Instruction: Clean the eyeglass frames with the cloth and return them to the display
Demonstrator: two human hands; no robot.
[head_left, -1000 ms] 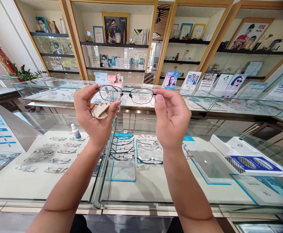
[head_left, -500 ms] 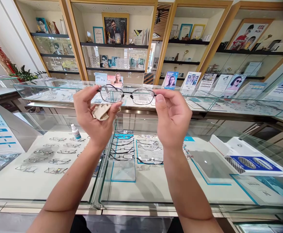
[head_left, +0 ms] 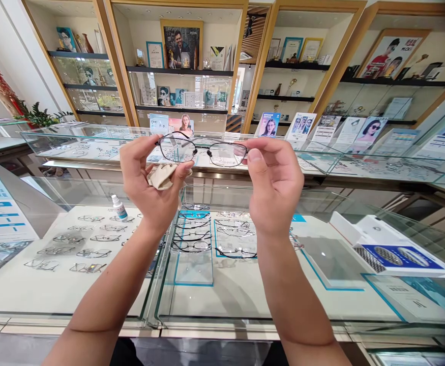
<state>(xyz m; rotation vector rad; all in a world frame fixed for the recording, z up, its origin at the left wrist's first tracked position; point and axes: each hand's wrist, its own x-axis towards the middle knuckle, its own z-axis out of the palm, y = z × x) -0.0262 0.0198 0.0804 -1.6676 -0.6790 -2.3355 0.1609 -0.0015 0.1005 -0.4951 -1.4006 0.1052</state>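
Dark thin-framed eyeglasses (head_left: pixel 202 151) are held up above the glass counter, lenses facing me and tilted slightly down to the right. My left hand (head_left: pixel 149 178) grips their left end and also keeps a crumpled cream cloth (head_left: pixel 161 176) against the palm. At the right end, the thumb and fingers of my right hand (head_left: pixel 273 183) pinch the frame near its hinge. Below, several pairs of glasses (head_left: pixel 191 246) lie in rows inside the counter. A white spray bottle (head_left: pixel 119 207) stands left of my left wrist.
The glass display counter (head_left: pixel 222 317) spans the front. An open white box with a blue panel (head_left: pixel 401 255) lies on the right, a blue-and-white sign (head_left: pixel 4 203) on the left. Behind are another glass case (head_left: pixel 111 134), standing cards (head_left: pixel 268 125) and wall shelves (head_left: pixel 180 71).
Both hands and the eyeglasses have shifted slightly to the right, with the grip on both ends unchanged. The cloth has moved along with my left hand.
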